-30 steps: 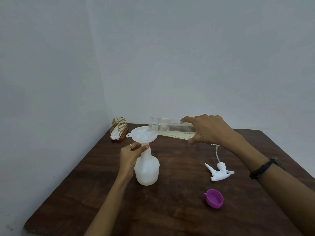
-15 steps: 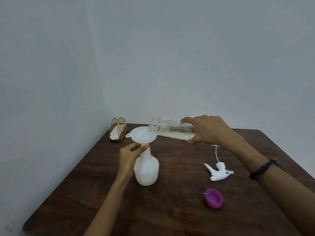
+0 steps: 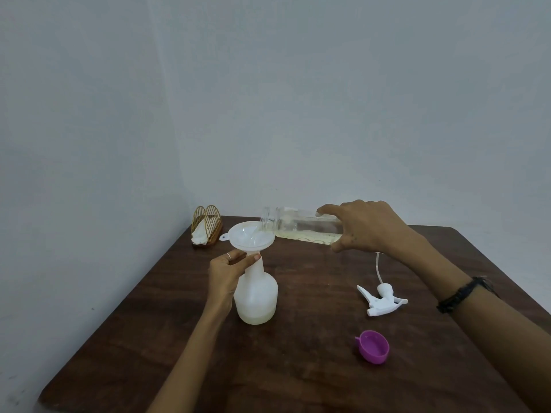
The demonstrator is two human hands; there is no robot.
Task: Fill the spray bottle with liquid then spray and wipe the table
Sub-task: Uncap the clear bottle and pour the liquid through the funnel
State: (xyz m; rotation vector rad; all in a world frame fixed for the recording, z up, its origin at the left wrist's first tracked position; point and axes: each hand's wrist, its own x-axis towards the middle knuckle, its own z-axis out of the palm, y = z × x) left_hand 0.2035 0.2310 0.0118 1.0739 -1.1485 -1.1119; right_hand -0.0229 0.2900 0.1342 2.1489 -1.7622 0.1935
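The filling step is in hand. The right hand (image 3: 368,226) is wrapped around a clear bottle (image 3: 301,226), held almost on its side with its open mouth over a white funnel (image 3: 247,238). The funnel sits in the neck of the white spray bottle (image 3: 256,293), which stands upright on the table (image 3: 298,368), left of centre. The left hand (image 3: 225,271) pinches that neck just under the funnel, thumb and fingers closed on it to keep it steady. A shallow layer of pale liquid shows at the bottom of the spray bottle, so the fill looks to be at an early stage (a good deal of yellowish liquid remains in the clear bottle).

The next move probably calls for tipping the clear bottle a little further while keeping its mouth over the funnel, since any drift sideways would spill onto the wood. After that, the spray head (image 3: 380,299), lying on the table to the right with its tube trailing behind, would need screwing on. A purple cap (image 3: 374,347) lies nearer the front edge, open side up.

The table is dark brown wood and sits in a corner between plain pale walls. At its far left corner, a small wire holder (image 3: 205,226) carries white napkins, a likely wiping cloth.
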